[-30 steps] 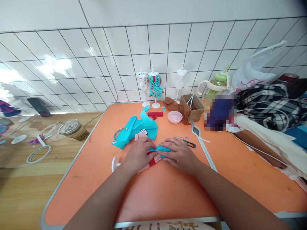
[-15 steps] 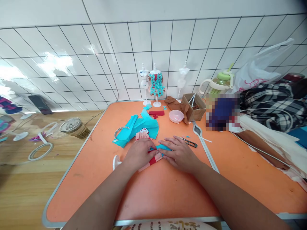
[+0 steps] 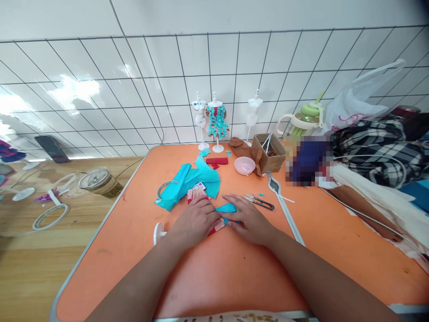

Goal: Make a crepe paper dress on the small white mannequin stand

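My left hand curls over a small dress form lying on its side, dressed in pleated pink and red fabric. The form's round white base sticks out beside my left wrist; most of its body is hidden. Against the garment, my right hand presses a turquoise fabric piece between thumb and fingers, their tips partly covered. The two hands nearly meet. Thread snips lie just beyond my right hand. A larger turquoise cloth spreads behind the left one.
A tape roll rests on the turquoise cloth. Farther back are red fabric, a pink bowl, a cardboard box and several upright mini dress forms, one in turquoise ruffles. A zipper runs along the right.
My left hand has turned flatter over the dress form, covering more of the red and pink fabric. The right hand stays on the turquoise piece. The view has shifted slightly.
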A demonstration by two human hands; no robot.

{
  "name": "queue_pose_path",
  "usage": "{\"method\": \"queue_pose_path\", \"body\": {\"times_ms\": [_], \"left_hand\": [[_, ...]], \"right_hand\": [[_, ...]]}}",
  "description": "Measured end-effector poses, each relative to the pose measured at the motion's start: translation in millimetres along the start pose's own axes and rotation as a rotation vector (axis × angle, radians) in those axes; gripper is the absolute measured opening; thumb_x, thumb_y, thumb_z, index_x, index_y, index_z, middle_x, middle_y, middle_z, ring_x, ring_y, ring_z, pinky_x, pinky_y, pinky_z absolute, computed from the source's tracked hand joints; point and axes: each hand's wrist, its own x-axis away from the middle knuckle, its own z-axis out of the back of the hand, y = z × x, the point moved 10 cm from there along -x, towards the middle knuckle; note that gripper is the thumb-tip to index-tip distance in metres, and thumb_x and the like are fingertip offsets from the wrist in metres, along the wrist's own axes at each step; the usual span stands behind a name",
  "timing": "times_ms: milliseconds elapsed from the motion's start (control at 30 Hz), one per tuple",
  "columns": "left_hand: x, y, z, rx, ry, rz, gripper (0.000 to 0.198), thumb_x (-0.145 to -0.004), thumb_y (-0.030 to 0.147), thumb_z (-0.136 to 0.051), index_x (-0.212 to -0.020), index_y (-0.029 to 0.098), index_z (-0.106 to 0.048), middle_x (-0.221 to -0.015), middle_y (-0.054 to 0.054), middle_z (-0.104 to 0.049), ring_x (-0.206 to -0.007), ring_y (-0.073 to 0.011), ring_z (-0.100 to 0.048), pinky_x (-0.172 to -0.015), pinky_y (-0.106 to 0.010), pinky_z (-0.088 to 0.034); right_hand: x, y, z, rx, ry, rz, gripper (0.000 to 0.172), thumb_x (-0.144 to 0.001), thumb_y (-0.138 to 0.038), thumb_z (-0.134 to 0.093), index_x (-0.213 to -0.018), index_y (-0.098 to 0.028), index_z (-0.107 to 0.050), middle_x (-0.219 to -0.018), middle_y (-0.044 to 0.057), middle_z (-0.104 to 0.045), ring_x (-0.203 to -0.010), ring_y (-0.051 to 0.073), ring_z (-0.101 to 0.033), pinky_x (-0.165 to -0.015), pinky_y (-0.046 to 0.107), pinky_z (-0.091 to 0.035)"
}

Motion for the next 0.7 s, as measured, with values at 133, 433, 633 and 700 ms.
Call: {"method": "queue_pose_path", "body": {"times_ms": [133, 433, 633, 700], "left_hand": [[1.3, -6.4, 2.3, 0.025, 0.035, 0.011, 0.022, -0.094, 0.025, -0.050, -0.094, 0.020, -0.071, -0.084, -0.004, -0.071, -0.086, -0.0196, -0.059, -0.085, -0.035, -0.046], [1.7, -9.6, 2.7, 0.077, 0.022, 0.029, 0.022, -0.093, 0.025, -0.051, -0.095, 0.020, -0.072, -0.089, -0.004, -0.072, -0.089, -0.0204, -0.060, -0.084, -0.036, -0.047], [1.4, -9.4, 0.4, 0.096, -0.002, 0.030, 0.020, -0.092, 0.022, -0.052, -0.093, 0.020, -0.072, -0.089, -0.003, -0.071, -0.088, -0.0184, -0.060, -0.088, -0.035, -0.047], [1.4, -10.2, 0.4, 0.102, -0.003, 0.037, 0.020, -0.092, 0.022, -0.052, -0.092, 0.020, -0.072, -0.090, -0.003, -0.071, -0.088, -0.0182, -0.060, -0.089, -0.035, -0.046]], "right_hand": [[-0.2, 10.9, -4.0, -0.159, 0.022, -0.043, 0.031, -0.088, -0.025, -0.058, -0.116, -0.029, -0.069, -0.149, 0.009, -0.041, -0.134, 0.025, -0.040, -0.107, 0.046, -0.037], [0.1, 14.2, -8.6, -0.253, 0.012, -0.080, 0.031, -0.086, -0.026, -0.061, -0.115, -0.029, -0.070, -0.147, 0.009, -0.045, -0.131, 0.028, -0.045, -0.105, 0.051, -0.039], [0.7, 18.2, -7.6, -0.335, 0.003, -0.157, 0.032, -0.086, -0.027, -0.061, -0.117, -0.028, -0.069, -0.145, 0.009, -0.047, -0.128, 0.029, -0.048, -0.104, 0.051, -0.041], [0.9, 19.9, -7.4, -0.373, 0.009, -0.175, 0.033, -0.085, -0.026, -0.061, -0.117, -0.028, -0.068, -0.144, 0.009, -0.047, -0.128, 0.028, -0.049, -0.104, 0.050, -0.042]]}}
